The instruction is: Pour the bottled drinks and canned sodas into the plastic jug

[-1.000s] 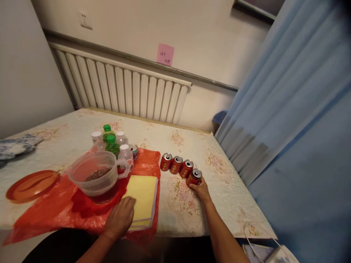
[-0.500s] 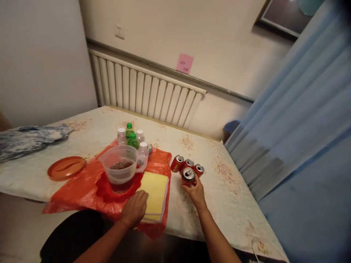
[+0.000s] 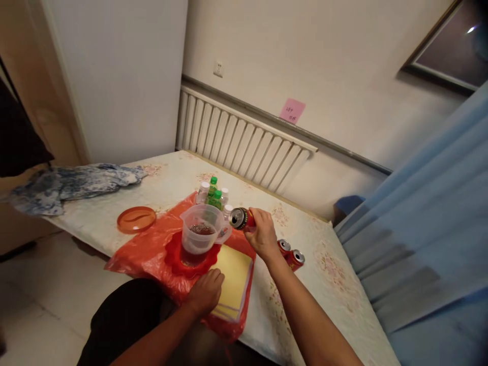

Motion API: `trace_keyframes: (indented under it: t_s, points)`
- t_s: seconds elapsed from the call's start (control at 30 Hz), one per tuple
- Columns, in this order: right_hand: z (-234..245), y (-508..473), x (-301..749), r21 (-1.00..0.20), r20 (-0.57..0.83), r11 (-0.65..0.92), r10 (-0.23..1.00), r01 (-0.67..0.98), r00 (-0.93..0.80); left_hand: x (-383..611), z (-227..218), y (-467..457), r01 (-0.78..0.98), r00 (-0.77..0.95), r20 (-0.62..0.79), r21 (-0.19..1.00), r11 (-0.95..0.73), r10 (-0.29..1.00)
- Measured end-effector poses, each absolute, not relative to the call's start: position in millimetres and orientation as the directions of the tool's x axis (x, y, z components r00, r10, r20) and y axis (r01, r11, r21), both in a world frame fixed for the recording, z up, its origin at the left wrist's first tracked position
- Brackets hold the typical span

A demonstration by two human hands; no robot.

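Observation:
My right hand (image 3: pixel 262 234) grips a red drink can (image 3: pixel 247 218) and holds it raised and tilted to the left, its opened top towards the measuring jug. The clear plastic measuring jug (image 3: pixel 196 216), part filled with dark brown, foamy liquid, stands in a red scalloped dish (image 3: pixel 173 262). The can is close to the jug's handle side, apart from its rim. Fingers curled, my left hand (image 3: pixel 208 291) rests at the left edge of a yellow folded stack (image 3: pixel 233 274), perhaps cloths. Two more red cans (image 3: pixel 296 259) stand partly behind my right forearm.
Behind the jug stand several small bottles (image 3: pixel 214 199) with green or white caps. Red plastic sheeting (image 3: pixel 141 254) lies under the jug and yellow stack. An orange lid (image 3: pixel 136 219) and a blue-white cloth (image 3: pixel 91 183) lie left on the floral tablecloth. A blue curtain (image 3: pixel 419 218) hangs right.
My right hand has lifted the can from beside the other cans, moved it left towards the jug and tipped it. My left hand stays by the yellow stack. The view has swung left.

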State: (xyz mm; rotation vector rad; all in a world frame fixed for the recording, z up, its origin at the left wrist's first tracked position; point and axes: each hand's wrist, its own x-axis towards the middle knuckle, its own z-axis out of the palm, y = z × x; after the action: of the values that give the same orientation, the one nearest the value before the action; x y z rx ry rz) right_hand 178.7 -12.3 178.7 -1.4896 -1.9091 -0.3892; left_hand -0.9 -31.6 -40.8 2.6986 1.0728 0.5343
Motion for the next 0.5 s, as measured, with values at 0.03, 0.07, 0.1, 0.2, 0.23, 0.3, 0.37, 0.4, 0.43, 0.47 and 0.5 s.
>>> trace_keyframes:
  t_s: [0.03,0.07,0.1,0.2,0.23,0.3,0.37,0.4,0.43,0.47,0.5]
  points:
    - [183,-8,175,-0.125,0.653,0.304,0.742,0.944,-0.153,-1,-41,-31,0.625,0.672,0.259,0.304,-0.719,0.693]
    - [187,-5,171,-0.085,0.638,0.305,0.748,0.948,-0.183,-1,-42,-31,0.625,0.672,0.258,0.306,-0.718,0.694]
    - [190,-2,168,-0.049,0.621,0.306,0.755,0.951,-0.211,-1,-42,-31,0.625,0.672,0.257,0.307,-0.718,0.695]
    - [198,5,160,0.049,0.578,0.311,0.766,0.949,-0.281,0,-45,-31,0.623,0.674,0.254,0.309,-0.718,0.694]
    - [200,7,159,0.08,0.569,0.313,0.765,0.946,-0.301,0,-45,-31,0.624,0.673,0.254,0.31,-0.718,0.695]
    - [203,12,156,0.14,0.559,0.318,0.756,0.938,-0.34,0,-47,-31,0.627,0.67,0.252,0.313,-0.714,0.698]
    - [205,16,155,0.196,0.55,0.324,0.745,0.926,-0.377,0,-47,-32,0.629,0.667,0.249,0.315,-0.71,0.702]
    - [206,18,155,0.222,0.547,0.326,0.739,0.919,-0.395,0,-47,-32,0.63,0.667,0.248,0.316,-0.709,0.703]
    - [207,20,155,0.246,0.545,0.328,0.732,0.912,-0.41,0,-46,-32,0.629,0.667,0.247,0.317,-0.709,0.703]
    - [207,22,154,0.267,0.544,0.331,0.724,0.905,-0.425,0,-46,-32,0.629,0.668,0.246,0.317,-0.71,0.702]
    - [208,24,154,0.286,0.543,0.334,0.716,0.898,-0.438,0,-45,-32,0.629,0.669,0.245,0.317,-0.71,0.702]
